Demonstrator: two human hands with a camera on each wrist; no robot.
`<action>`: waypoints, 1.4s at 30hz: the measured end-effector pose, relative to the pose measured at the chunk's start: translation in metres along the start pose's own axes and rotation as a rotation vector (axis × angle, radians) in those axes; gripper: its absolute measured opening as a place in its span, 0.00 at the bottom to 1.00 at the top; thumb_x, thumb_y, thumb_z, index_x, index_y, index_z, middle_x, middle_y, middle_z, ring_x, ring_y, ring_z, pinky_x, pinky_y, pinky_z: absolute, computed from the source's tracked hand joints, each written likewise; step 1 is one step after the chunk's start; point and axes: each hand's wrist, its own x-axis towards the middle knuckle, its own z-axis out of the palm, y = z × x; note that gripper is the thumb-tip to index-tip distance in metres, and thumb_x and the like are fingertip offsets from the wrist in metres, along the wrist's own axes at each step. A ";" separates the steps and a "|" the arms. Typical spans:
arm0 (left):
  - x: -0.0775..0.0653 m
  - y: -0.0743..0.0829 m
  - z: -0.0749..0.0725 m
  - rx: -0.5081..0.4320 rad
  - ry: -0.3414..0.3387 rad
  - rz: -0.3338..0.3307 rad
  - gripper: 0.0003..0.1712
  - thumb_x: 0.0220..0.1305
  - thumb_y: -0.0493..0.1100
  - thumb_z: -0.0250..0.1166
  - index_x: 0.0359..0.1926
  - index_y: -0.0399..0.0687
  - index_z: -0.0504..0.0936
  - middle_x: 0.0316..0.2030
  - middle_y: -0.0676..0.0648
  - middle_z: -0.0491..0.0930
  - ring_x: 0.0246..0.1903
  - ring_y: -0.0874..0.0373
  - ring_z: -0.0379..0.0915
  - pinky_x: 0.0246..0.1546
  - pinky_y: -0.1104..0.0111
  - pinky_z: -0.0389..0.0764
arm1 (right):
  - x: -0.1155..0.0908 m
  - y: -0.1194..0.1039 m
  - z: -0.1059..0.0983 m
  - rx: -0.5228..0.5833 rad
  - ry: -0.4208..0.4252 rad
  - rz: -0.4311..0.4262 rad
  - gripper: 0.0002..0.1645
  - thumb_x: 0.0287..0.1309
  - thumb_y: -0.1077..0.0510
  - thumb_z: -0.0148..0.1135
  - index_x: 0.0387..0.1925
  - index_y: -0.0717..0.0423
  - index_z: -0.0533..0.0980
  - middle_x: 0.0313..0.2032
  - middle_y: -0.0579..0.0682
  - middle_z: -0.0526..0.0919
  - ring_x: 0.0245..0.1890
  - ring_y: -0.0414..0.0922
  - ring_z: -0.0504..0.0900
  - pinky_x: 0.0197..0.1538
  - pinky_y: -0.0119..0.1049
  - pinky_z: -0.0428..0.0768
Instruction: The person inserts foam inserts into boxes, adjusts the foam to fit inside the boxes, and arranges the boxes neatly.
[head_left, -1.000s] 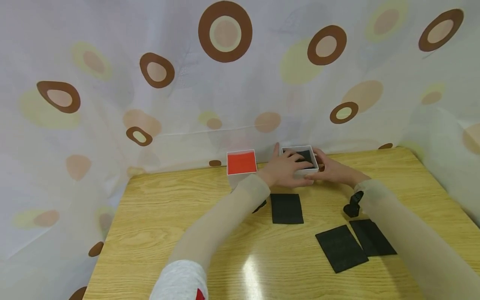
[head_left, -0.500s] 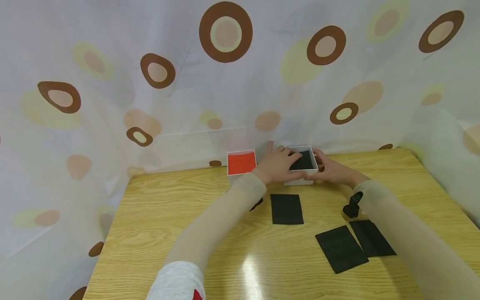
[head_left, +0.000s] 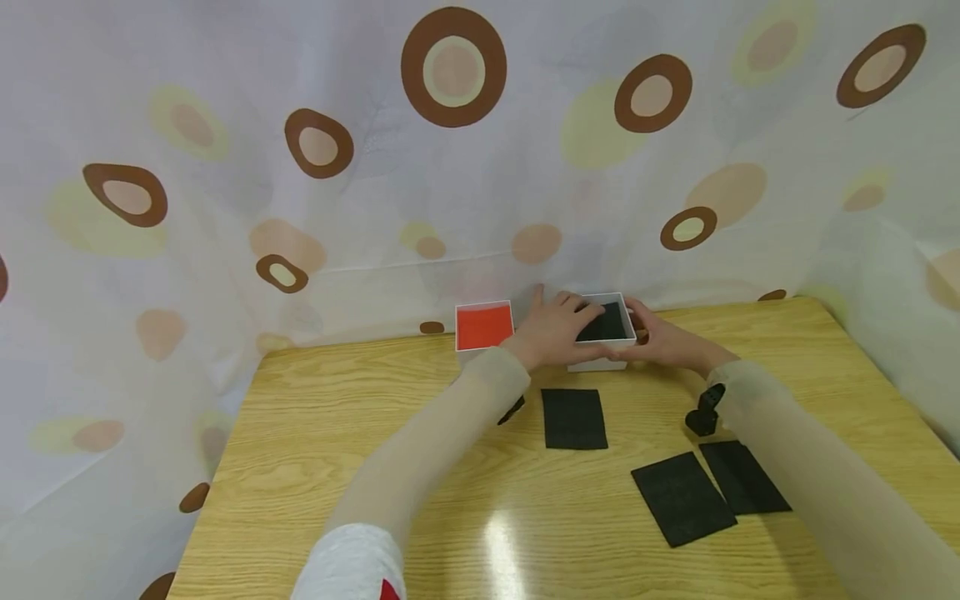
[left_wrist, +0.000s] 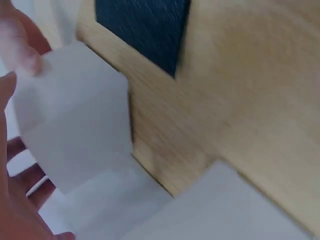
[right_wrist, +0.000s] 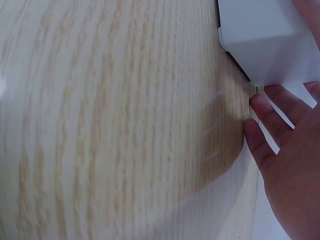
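An open white box [head_left: 597, 365] stands at the back of the table, with a dark sheet [head_left: 606, 323] inside. My left hand [head_left: 553, 329] lies spread over its left end, the thumb along the front and one finger pointing up toward the curtain. At the right end, my right hand [head_left: 663, 337] holds the box, thumb at the front and fingers round the side. In the left wrist view, box walls [left_wrist: 85, 115] fill the space beside the left fingers. The right wrist view has the right fingers [right_wrist: 270, 115] against the box end.
Left of the hands stands a second white box [head_left: 468, 357] with a red sheet [head_left: 483, 327] in it. A black square sheet [head_left: 574, 419] lies in front of the boxes. Two more black sheets [head_left: 684, 498] lie nearer, by the right forearm. A patterned curtain [head_left: 375, 208] hangs behind the table.
The left hand has drawn back to the left from over the box, uncovering more of the dark sheet and the box front. The right hand stays at the right end.
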 end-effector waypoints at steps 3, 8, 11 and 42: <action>-0.007 0.003 -0.002 -0.095 0.069 -0.007 0.44 0.70 0.77 0.52 0.78 0.64 0.64 0.74 0.52 0.66 0.73 0.54 0.58 0.75 0.40 0.52 | -0.001 0.001 -0.001 0.000 0.003 -0.003 0.58 0.71 0.60 0.65 0.83 0.47 0.34 0.70 0.70 0.62 0.55 0.60 0.76 0.51 0.46 0.80; -0.025 0.008 -0.006 -0.240 0.179 -0.013 0.43 0.69 0.73 0.59 0.76 0.59 0.67 0.70 0.51 0.69 0.70 0.54 0.62 0.71 0.50 0.64 | -0.003 0.000 -0.002 -0.060 0.036 -0.012 0.58 0.71 0.59 0.66 0.83 0.50 0.36 0.70 0.70 0.64 0.60 0.62 0.74 0.57 0.50 0.76; -0.039 0.012 -0.006 -0.337 0.208 0.009 0.41 0.69 0.70 0.63 0.74 0.54 0.70 0.65 0.49 0.74 0.65 0.55 0.68 0.65 0.58 0.71 | -0.004 -0.001 -0.001 -0.063 0.044 0.003 0.59 0.70 0.58 0.67 0.83 0.50 0.36 0.70 0.70 0.65 0.61 0.63 0.74 0.58 0.52 0.76; -0.117 0.013 0.059 -0.406 -0.120 -0.047 0.61 0.61 0.67 0.73 0.82 0.45 0.53 0.77 0.46 0.63 0.76 0.51 0.58 0.71 0.51 0.65 | 0.004 -0.001 0.004 -0.064 0.051 0.060 0.63 0.66 0.54 0.72 0.83 0.46 0.35 0.72 0.69 0.64 0.66 0.67 0.71 0.65 0.63 0.70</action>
